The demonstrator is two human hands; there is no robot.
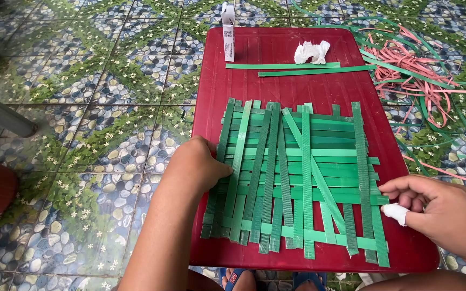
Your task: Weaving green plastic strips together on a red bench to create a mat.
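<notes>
Head view looks straight down on a red tray (276, 48) lying on a patterned tile floor (98, 81), and that tray is the anchor for everything else. Across its middle and near end lies a woven mat of green straps (297, 178), flat, the strips crossing over and under one another, some ends poking past the tray's near edge. The left hand (198, 164) rests on the mat's left edge, fingers curled under with the knuckles pressing on the outer straps; I cannot tell whether it pinches one. The right hand (438, 207) sits at the tray's right near corner, loosely curled, fingertips touching the ends of the crosswise straps, with a white wrapping on one finger. Toward the tray's far end lie two loose green strips (297, 68), a crumpled white tissue (312, 52) and a small upright white box (228, 32). Off the tray's far right side, a tangle of pink and green straps (422, 81) sprawls on the floor.
</notes>
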